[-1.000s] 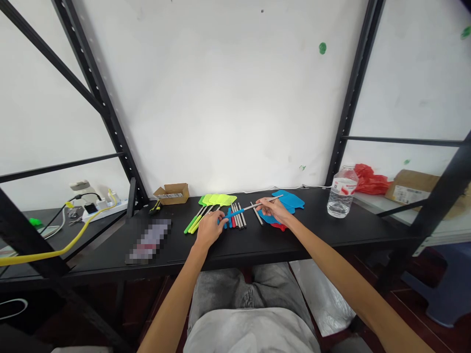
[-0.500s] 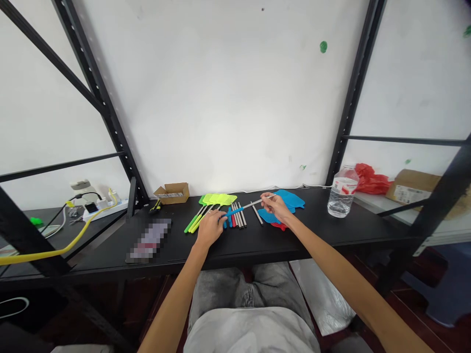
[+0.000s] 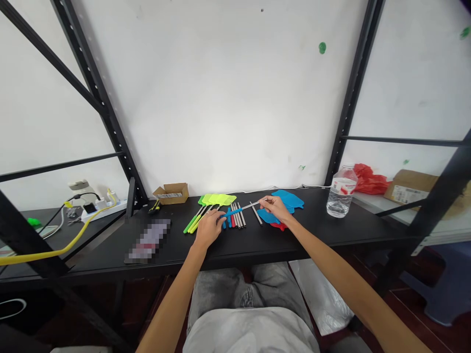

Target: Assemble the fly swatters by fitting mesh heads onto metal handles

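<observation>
My left hand [image 3: 209, 226] is closed around a blue fly-swatter handle [image 3: 233, 212]. A silver rod [image 3: 250, 205] extends from the handle up to the right. The fingers of my right hand [image 3: 274, 207] pinch this rod near its far end. Beneath and beside the handle lie several silver rods [image 3: 240, 218], with red and blue handles among them. One separate rod [image 3: 256, 214] rests closer to my right hand. Blue swatter heads [image 3: 289, 198] and a partly covered red one [image 3: 279, 226] are by my right hand. Several yellow-green fly swatters [image 3: 196, 219] lie left of my left hand.
On the black table [image 3: 309, 235] stand a water bottle [image 3: 340, 193] at right and a small open cardboard box [image 3: 172, 193] at back left. A yellow-black tool [image 3: 155, 206] and a blurred flat object [image 3: 149, 240] lie left. Black metal posts [image 3: 355, 93] flank the table.
My right hand has shifted slightly down and left along the silver rod, toward the blue handle. My left hand keeps its grip almost in place. The view has moved a little.
</observation>
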Motion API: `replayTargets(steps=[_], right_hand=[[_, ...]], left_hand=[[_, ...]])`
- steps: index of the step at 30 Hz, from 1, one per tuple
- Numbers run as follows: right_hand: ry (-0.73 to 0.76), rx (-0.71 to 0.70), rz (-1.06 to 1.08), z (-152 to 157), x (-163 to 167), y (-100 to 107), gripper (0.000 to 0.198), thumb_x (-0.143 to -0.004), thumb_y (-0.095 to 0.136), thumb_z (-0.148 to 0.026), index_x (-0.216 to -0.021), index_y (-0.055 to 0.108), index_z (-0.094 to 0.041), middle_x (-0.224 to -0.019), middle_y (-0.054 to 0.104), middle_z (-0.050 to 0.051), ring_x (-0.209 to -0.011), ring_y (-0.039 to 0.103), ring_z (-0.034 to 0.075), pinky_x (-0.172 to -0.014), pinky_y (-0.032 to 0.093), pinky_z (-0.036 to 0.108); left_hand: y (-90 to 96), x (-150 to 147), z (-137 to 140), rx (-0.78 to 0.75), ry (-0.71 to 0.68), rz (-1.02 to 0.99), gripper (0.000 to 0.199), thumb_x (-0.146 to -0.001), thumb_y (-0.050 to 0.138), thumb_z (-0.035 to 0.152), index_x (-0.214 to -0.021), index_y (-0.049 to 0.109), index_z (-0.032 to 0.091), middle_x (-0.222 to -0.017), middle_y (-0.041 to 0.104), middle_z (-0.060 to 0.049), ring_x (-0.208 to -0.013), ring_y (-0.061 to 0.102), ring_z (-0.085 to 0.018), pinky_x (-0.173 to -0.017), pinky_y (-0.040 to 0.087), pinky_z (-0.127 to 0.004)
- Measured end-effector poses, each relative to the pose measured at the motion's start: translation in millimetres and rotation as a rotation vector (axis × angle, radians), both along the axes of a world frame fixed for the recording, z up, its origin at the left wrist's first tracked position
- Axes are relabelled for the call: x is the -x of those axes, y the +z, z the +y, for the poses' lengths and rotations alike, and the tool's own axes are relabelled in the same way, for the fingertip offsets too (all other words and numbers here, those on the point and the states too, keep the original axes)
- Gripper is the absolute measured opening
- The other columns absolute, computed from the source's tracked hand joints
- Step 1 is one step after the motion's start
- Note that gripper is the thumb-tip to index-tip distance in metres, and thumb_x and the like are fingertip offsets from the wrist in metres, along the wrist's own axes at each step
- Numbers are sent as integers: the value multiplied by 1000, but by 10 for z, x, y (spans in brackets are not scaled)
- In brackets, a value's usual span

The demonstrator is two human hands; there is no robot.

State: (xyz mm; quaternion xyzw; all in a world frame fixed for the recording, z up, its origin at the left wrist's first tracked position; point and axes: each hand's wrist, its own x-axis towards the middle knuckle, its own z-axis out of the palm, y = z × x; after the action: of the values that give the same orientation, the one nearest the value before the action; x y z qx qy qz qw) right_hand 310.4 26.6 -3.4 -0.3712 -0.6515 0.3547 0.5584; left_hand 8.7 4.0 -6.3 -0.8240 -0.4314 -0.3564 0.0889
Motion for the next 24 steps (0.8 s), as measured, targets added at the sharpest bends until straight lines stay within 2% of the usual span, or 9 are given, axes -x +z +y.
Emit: replayTargets(steps=[7, 10, 12, 14, 17, 20, 24], right_hand=[[-42, -87, -186, -92, 21, 33, 40, -83, 58, -58, -68, 64, -22, -62, 63, 3, -47, 42, 13, -48, 32, 28], [-75, -120, -247, -107, 19, 41, 41, -85, 54, -59, -77, 69, -22, -65, 65, 4, -51, 49, 16, -52, 36, 30], [-159, -140, -293, -92, -31, 36, 43, -87, 51, -60, -94, 71, -22, -74, 70, 6, -64, 59, 21, -60, 42, 32], [-276, -138, -409, -62, -119, 16, 47, -87, 50, -60, -110, 70, -24, -92, 73, 9, -85, 63, 27, -74, 45, 37], [-351, -105, -692, -14, -252, -38, 56, -80, 58, -64, -121, 66, -26, -118, 67, 11, -115, 55, 35, -93, 39, 45], [-326, -81, -889, 17, -302, -94, 61, -69, 68, -65, -116, 69, -25, -125, 63, 13, -121, 49, 39, -98, 36, 48], [-340, -93, -948, 47, -264, -137, 55, -69, 69, -66, -102, 70, -22, -115, 65, 15, -114, 52, 38, -95, 37, 47]], left_hand=[[-9, -15, -22, 12, -4, 37, 25, -94, 51, 38, -105, 66, 21, -94, 67, -6, -88, 62, -20, -73, 45, -29], [-11, -42, -28, 24, -16, 43, 29, -95, 47, 41, -104, 66, 21, -96, 68, -6, -90, 63, -20, -75, 45, -29], [-10, -46, -21, 28, -12, 41, 31, -98, 42, 41, -103, 66, 22, -98, 68, -6, -92, 63, -21, -76, 45, -29], [-8, -34, -7, 31, 25, 14, 34, -99, 39, 40, -103, 66, 21, -98, 69, -6, -91, 64, -22, -75, 45, -29], [-7, -3, 17, 40, 90, -41, 35, -99, 37, 39, -106, 65, 19, -98, 70, -8, -91, 65, -24, -72, 45, -30], [-8, 14, 26, 43, 116, -67, 35, -99, 37, 39, -105, 64, 18, -97, 71, -9, -91, 65, -25, -69, 44, -30], [0, 6, 15, 40, 115, -74, 35, -99, 37, 40, -104, 64, 18, -96, 71, -9, -90, 66, -25, -67, 44, -30]])
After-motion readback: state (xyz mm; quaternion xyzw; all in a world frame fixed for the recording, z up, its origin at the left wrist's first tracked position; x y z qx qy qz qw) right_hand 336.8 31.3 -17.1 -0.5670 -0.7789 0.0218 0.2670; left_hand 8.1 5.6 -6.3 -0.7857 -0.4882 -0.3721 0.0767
